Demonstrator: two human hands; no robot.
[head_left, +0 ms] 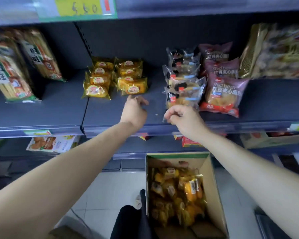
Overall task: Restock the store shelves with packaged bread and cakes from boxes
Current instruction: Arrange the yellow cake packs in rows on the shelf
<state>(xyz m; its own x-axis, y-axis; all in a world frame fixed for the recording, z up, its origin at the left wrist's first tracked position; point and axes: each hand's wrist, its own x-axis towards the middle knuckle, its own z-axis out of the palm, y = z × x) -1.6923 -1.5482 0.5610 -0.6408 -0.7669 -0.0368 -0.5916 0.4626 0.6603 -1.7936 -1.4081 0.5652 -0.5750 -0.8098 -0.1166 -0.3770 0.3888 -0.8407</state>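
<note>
While glossy yellow film cake packets (133, 87) lie long-axis along grey metal shelf (59, 107) edge, left hand (135, 111) loosely curled, empty; right hand (185, 119) pinches crinkly clear wrapper (180, 98).

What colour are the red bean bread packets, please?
Red bean bread packets: purplish-pink, best in head view.

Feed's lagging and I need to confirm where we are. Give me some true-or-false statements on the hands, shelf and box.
1. The cardboard box on the floor holds yellow packets. True.
2. The left hand holds a yellow cake. False: it holds nothing, just in front of the shelved yellow cakes.
3. The red bean bread packets lie right of the clear packets. True.
4. The shelved yellow cakes form a single row. False: two rows side by side.
5. The right hand is down in the box. False: it is at the shelf, pinching the front clear packet by its wrapper.
</note>
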